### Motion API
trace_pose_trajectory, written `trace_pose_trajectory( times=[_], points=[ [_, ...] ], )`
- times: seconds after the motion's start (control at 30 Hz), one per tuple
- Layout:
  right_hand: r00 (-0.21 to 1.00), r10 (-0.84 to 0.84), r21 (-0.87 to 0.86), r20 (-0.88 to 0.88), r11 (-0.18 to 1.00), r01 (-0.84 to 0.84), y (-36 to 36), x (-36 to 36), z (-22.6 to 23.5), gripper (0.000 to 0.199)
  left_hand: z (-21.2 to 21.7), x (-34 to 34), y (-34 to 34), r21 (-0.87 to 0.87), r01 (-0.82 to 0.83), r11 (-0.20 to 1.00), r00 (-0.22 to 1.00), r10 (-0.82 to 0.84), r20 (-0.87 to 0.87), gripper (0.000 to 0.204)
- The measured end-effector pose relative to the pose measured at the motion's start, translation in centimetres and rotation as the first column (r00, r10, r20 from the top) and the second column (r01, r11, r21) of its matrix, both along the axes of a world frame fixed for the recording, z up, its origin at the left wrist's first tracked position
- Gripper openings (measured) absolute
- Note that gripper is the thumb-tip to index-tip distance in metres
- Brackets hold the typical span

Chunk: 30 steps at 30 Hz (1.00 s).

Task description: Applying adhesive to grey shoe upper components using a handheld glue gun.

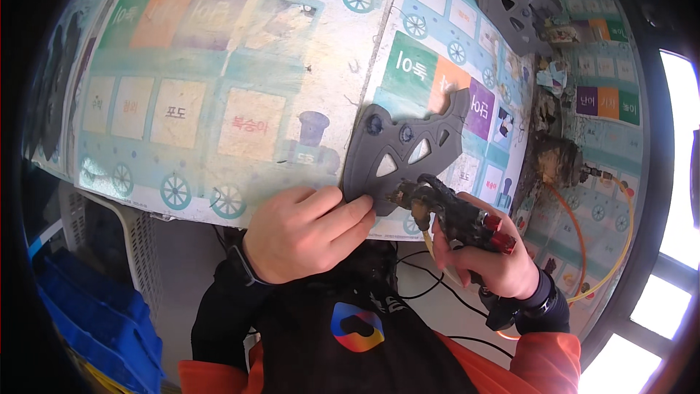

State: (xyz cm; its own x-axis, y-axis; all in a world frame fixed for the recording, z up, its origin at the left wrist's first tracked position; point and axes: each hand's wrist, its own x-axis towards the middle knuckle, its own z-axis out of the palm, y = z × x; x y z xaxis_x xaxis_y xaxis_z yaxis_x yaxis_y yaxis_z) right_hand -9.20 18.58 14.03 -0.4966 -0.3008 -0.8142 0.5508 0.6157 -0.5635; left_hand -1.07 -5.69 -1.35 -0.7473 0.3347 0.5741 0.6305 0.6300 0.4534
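A curved grey flat piece (390, 144) with triangular cutouts and two round dark spots lies on the printed sheet covering the table (219, 66). The fingers of my left hand (310, 233) are closed on its near left edge, thumb side hidden. My right hand (499, 263) is wrapped round a spray gun (459, 215), dark and crusted with residue, with red knobs at its back. Its nozzle points left, close to the near end of the grey piece. Whether the trigger is pressed, I cannot tell.
More grey cutout pieces (503, 0) are piled at the far right, and dark pieces (55, 87) lie at the far left. An orange hose (577, 226) and a yellow hose (631, 211) loop at right. Blue bins (95, 321) and a white perforated basket (146, 248) stand lower left.
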Motion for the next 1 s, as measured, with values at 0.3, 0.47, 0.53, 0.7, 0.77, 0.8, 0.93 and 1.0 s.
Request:
trace_pose_trajectory(
  times=[0.3,0.47,0.53,0.7,0.77,0.8,0.93,1.0],
  points=[
    [0.999,0.016,0.045,0.038,0.999,-0.017,-0.8,-0.4,-0.3,0.028,0.0,-0.1,-0.2,0.0,0.012,1.0,1.0,-0.012,0.01,0.021],
    [0.999,0.002,0.031,0.033,1.0,-0.003,-0.9,-0.5,-0.3,0.027,0.0,-0.1,-0.2,0.006,0.021,1.0,1.0,-0.021,0.019,0.02],
    [1.0,-0.01,0.023,0.025,1.0,0.009,-0.7,-0.5,-0.2,0.027,0.0,-0.1,-0.1,0.018,0.026,0.999,0.999,-0.027,0.037,0.021],
    [0.996,-0.083,0.024,0.022,0.996,0.082,-0.1,-0.3,-0.1,0.028,0.0,-0.1,-0.1,0.023,0.034,0.999,0.998,-0.035,0.043,0.021],
    [0.996,-0.089,0.006,0.003,0.996,0.089,0.2,-0.4,-0.1,0.029,0.0,-0.1,-0.1,0.027,0.04,0.999,0.998,-0.042,0.048,0.021],
    [0.996,-0.092,0.001,-0.006,0.996,0.092,0.4,-0.4,-0.1,0.03,0.0,-0.2,-0.1,0.034,0.041,0.999,0.998,-0.043,0.055,0.02],
    [0.993,-0.116,0.003,-0.018,0.993,0.116,1.0,-0.3,-0.2,0.031,0.2,-0.2,-0.1,0.044,0.04,0.998,0.996,-0.043,0.082,0.019],
    [0.99,-0.134,-0.008,-0.049,0.991,0.134,1.3,-0.3,-0.2,0.031,0.3,-0.3,0.0,0.042,0.034,0.999,0.997,-0.036,0.067,0.019]
  ],
)
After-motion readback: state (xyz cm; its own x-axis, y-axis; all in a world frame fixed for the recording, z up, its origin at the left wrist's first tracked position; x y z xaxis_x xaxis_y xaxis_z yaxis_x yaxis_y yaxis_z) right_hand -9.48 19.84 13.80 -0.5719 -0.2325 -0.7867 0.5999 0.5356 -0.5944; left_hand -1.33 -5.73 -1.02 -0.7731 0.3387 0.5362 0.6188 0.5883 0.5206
